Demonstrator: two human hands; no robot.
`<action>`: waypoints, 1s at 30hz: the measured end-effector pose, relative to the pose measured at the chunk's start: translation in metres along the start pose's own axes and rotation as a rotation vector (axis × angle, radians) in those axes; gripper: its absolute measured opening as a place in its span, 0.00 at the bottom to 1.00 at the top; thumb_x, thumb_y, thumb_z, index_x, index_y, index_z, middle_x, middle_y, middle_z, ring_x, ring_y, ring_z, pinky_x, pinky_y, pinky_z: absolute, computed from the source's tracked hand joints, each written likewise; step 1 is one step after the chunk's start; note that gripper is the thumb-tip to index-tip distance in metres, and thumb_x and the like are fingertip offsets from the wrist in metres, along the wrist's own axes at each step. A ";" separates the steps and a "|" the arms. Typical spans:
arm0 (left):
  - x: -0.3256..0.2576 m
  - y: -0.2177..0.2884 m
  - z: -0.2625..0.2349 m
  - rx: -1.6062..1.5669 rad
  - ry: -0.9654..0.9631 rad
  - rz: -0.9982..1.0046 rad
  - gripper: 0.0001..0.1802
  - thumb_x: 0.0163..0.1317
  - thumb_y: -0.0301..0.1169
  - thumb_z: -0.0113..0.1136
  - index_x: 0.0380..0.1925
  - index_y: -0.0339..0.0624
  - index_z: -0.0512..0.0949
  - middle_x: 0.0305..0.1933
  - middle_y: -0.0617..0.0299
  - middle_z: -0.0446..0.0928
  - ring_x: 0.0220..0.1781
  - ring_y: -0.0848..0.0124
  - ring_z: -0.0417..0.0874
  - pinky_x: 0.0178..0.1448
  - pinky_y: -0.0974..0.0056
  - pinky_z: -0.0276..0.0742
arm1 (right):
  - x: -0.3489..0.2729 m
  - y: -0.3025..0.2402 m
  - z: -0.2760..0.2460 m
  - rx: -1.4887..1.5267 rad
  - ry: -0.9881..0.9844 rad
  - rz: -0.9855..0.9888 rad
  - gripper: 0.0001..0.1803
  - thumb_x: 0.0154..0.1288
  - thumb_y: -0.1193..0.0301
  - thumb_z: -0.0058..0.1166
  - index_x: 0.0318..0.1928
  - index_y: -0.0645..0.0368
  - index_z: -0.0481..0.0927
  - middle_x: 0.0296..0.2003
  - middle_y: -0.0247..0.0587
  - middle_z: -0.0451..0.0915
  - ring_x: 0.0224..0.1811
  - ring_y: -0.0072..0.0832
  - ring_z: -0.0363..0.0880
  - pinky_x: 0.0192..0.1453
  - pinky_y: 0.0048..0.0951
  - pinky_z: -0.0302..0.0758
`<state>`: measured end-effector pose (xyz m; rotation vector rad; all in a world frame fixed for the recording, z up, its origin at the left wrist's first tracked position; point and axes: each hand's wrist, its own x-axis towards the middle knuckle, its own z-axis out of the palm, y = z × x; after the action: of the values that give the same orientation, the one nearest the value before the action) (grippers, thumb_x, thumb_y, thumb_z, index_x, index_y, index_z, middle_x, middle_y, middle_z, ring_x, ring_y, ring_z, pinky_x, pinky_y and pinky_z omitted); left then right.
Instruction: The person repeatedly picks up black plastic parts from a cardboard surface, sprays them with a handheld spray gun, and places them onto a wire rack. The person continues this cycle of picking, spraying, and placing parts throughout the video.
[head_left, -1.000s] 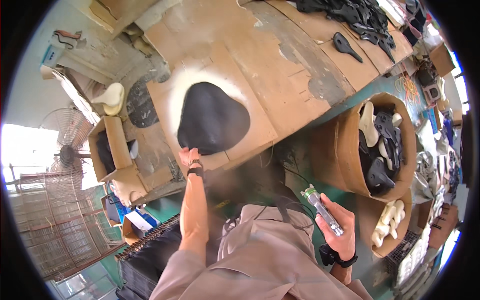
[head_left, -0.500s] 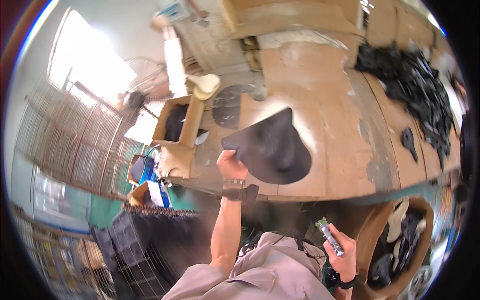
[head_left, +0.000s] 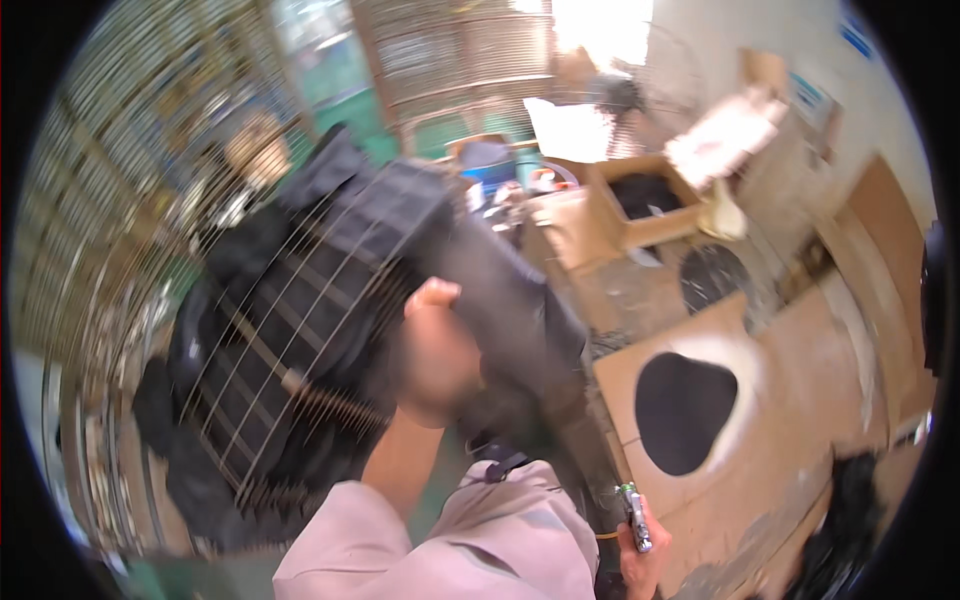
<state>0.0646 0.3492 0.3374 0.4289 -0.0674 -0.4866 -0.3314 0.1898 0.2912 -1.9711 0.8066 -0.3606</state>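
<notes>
My left hand (head_left: 440, 345), smeared by motion, is over the edge of a wire rack (head_left: 300, 385) heaped with black sheet pieces. It grips a black sheet piece (head_left: 515, 285), which hangs blurred to the right of the fingers. Low at the right, my right hand (head_left: 645, 560) is closed around a small silver spray gun (head_left: 636, 518) with a green end. Beside that hand, a flat black rounded piece (head_left: 685, 412) lies on the cardboard-covered table (head_left: 790, 440), ringed by a whitish halo.
A cardboard box (head_left: 668, 232) with dark contents stands at the table's far end, near a cream pad (head_left: 722, 212) and a dark round patch (head_left: 713, 278). A fan (head_left: 615, 95) stands behind. Black scraps (head_left: 845, 525) lie at the lower right.
My view has swung left. The black sheet piece in my left hand has moved from above the table to the rack, and a flat black piece now shows on the table. My right hand keeps the spray gun.
</notes>
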 end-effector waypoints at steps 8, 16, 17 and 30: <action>-0.066 0.195 -0.024 0.065 -0.082 0.710 0.27 0.55 0.28 0.50 0.55 0.28 0.76 0.54 0.46 0.82 0.54 0.51 0.84 0.63 0.50 0.78 | 0.056 -0.023 0.019 -0.081 -0.258 -0.151 0.25 0.60 0.77 0.59 0.60 0.67 0.79 0.36 0.41 0.84 0.35 0.20 0.78 0.43 0.25 0.76; -0.243 0.252 -0.185 0.128 0.739 1.298 0.21 0.49 0.28 0.57 0.44 0.29 0.78 0.51 0.50 0.81 0.54 0.53 0.82 0.61 0.51 0.78 | 0.089 -0.040 0.043 -0.062 -0.422 -0.201 0.27 0.59 0.77 0.61 0.61 0.65 0.78 0.29 0.33 0.76 0.29 0.19 0.67 0.35 0.24 0.70; -0.258 0.255 -0.206 0.099 0.970 1.406 0.19 0.50 0.28 0.57 0.43 0.30 0.79 0.51 0.50 0.81 0.52 0.54 0.82 0.59 0.52 0.78 | 0.090 -0.041 0.045 -0.065 -0.426 -0.196 0.27 0.59 0.78 0.61 0.61 0.65 0.78 0.28 0.33 0.75 0.28 0.19 0.67 0.34 0.24 0.69; -0.218 0.206 -0.205 1.792 1.629 1.492 0.28 0.54 0.25 0.60 0.58 0.32 0.73 0.63 0.45 0.71 0.65 0.49 0.69 0.71 0.49 0.63 | 0.086 -0.053 0.056 -0.071 -0.432 -0.085 0.27 0.59 0.78 0.57 0.62 0.62 0.78 0.34 0.38 0.77 0.34 0.26 0.72 0.39 0.28 0.71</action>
<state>-0.0043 0.6940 0.2444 2.1231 0.7845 1.7103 -0.2161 0.1874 0.3015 -2.0521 0.4642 0.0500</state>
